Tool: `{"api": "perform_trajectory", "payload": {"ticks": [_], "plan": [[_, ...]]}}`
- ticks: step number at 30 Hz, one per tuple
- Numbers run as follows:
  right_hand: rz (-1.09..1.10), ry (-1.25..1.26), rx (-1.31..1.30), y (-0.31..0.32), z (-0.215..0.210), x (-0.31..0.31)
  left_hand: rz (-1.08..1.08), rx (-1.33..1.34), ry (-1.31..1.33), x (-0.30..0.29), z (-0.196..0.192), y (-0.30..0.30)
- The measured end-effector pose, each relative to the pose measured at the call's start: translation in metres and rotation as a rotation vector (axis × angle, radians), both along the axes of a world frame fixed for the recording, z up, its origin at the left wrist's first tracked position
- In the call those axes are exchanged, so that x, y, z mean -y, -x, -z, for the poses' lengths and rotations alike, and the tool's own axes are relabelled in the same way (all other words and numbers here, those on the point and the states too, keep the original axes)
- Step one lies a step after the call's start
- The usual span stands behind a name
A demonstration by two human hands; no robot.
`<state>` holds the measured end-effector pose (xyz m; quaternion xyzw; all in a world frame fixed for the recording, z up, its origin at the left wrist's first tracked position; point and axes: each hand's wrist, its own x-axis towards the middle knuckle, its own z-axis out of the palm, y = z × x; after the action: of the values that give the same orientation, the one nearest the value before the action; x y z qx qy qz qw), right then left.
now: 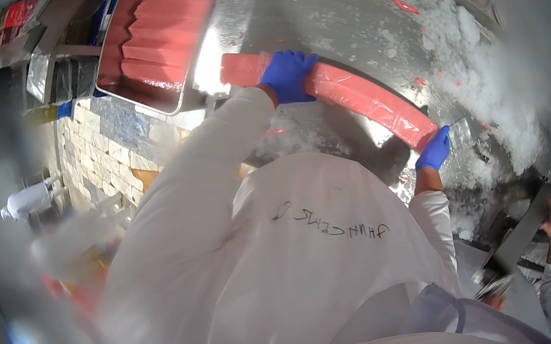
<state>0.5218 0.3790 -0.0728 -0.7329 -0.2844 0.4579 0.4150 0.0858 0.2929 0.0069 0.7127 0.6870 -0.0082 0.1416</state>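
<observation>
Both blue-gloved hands grip one long pink log [357, 99] lying slantwise on the icy steel table [352, 18]. With its white-sleeved arm stretched forward, the left hand [287, 76] is wrapped over the log near its far end, while the right hand [434, 150], elbow bent, clasps the near end. Similar pink logs fill a metal tray [169, 102] to the left.

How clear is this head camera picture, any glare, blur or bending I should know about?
Head view: strong fisheye bending, so the long pink block held by the left hand and right hand looks curved; bright glare on the wet steel table; the left side and lower rim are smeared and foggy, as if the lens were misted; the centre stays fairly sharp; the corners are black.
</observation>
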Motion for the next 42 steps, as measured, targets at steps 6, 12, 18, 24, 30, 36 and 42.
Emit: {"api": "perform_trajectory", "payload": {"ticks": [6, 12, 18, 24, 30, 36, 42], "plan": [[-0.526, -0.079, -0.252, -0.058, -0.139, 0.015, -0.008, 0.016, -0.008, 0.027, -0.004, 0.017], [-0.333, 0.226, -0.082, -0.139, -0.017, 0.014, 0.002, -0.100, -0.065, 0.040, -0.003, 0.025], [-0.346, 0.238, -0.325, 0.030, -0.019, -0.020, -0.166, -0.270, -0.082, 0.069, 0.008, 0.043], [-0.796, 0.461, -0.622, 0.228, -0.079, 0.016, -0.165, 0.015, -0.212, 0.097, -0.028, 0.010], [-1.100, 0.292, -0.624, 0.306, -0.189, 0.091, -0.404, -0.015, -0.506, 0.115, -0.068, 0.035], [-1.557, 0.092, -0.333, 0.297, -0.287, 0.144, -0.589, -0.342, -0.249, 0.195, -0.041, 0.193], [-1.214, 0.029, -0.400, 0.174, -0.272, 0.131, -0.763, -0.357, 0.132, 0.204, -0.029, 0.207]]}}
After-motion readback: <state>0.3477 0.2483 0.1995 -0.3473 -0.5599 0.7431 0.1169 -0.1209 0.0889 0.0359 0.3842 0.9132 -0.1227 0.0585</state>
